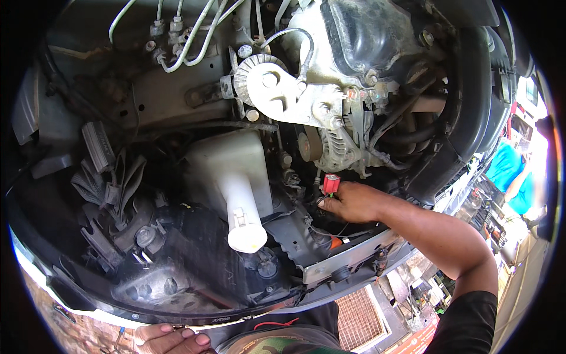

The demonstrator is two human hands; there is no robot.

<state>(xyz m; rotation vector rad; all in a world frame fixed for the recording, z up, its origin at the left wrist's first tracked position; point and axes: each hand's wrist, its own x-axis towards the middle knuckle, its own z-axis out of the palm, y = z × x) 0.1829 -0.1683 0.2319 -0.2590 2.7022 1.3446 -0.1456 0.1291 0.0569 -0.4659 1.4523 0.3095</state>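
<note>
My right hand (356,202) reaches deep into a car's engine bay from the right, fingers bent and thumb pressed in. At its fingertips a red electrical connector (331,183) with thin wires below it stands up from the grip. Just above and left of that hand is a ribbed metal alternator (339,150). My left hand (168,340) is low in the picture, by the front edge of the car. Its fingers are curled close together; what they hold, if anything, is hidden.
A white reservoir with a filler neck (240,206) stands left of my right hand. A black headlamp housing (171,271) fills the lower left. Above are a pale engine mount (283,91) and bent metal pipes (191,50). At the far right is a person in blue (510,174).
</note>
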